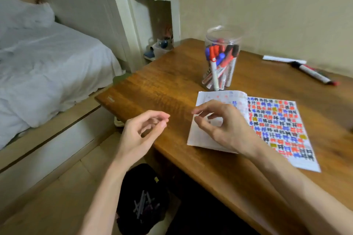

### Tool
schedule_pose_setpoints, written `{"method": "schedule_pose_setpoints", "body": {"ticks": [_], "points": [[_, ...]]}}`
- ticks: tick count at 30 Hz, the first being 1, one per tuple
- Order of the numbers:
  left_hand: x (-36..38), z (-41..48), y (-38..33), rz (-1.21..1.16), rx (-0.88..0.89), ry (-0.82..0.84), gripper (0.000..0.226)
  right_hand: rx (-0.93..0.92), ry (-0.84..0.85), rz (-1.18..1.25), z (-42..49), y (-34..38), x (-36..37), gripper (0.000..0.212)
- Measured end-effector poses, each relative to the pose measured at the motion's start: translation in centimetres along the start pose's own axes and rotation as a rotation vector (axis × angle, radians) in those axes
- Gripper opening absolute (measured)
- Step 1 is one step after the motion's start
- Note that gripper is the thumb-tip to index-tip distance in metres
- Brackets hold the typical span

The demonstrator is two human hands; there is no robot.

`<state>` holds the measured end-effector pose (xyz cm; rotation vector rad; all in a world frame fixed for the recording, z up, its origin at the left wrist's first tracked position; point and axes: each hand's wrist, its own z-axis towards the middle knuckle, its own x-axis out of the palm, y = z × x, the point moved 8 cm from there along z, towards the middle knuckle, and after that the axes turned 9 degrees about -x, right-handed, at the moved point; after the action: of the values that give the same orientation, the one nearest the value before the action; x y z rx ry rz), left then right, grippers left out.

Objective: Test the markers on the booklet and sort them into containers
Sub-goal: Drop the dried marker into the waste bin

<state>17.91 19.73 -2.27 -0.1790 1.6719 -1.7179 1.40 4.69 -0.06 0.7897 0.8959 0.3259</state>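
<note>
left hand (141, 133): left of booklet (277, 126), loosely curled, empty
right hand (223, 128): over booklet, loosely curled, empty
jar (224, 33): behind booklet, holding markers (214, 70)

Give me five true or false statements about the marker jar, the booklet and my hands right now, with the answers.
1. The clear jar holds markers. True.
2. The left hand grips a marker. False: it holds nothing.
3. The booklet lies open on the table. True.
4. The jar stands on the booklet. False: it stands on the table, beyond the booklet.
5. The right hand reaches into the jar. False: it is over the booklet's left page, empty.
</note>
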Motion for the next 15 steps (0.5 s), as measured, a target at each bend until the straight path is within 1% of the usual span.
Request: {"method": "schedule_pose_setpoints", "body": {"ticks": [3,8,11,15], "points": [[3.8,1.4,-2.4,0.020,0.051,0.075,0.019,0.047,-0.038,-0.042,-2.0,-1.2,-3.2,0.016],[11.0,3.1,-6.0,-0.034,0.143,0.244,0.014,0.093,-0.170,-0.118,-6.1,-3.3,-8.4,0.017],[15.7,4.0,-8.0,-0.044,0.172,0.350,0.016,0.149,-0.256,-0.153,-8.6,-4.6,-11.5,0.018],[22.1,5.5,-10.3,0.019,0.197,0.490,0.018,0.231,-0.307,-0.210,-11.7,-6.4,-15.2,0.016]]}}
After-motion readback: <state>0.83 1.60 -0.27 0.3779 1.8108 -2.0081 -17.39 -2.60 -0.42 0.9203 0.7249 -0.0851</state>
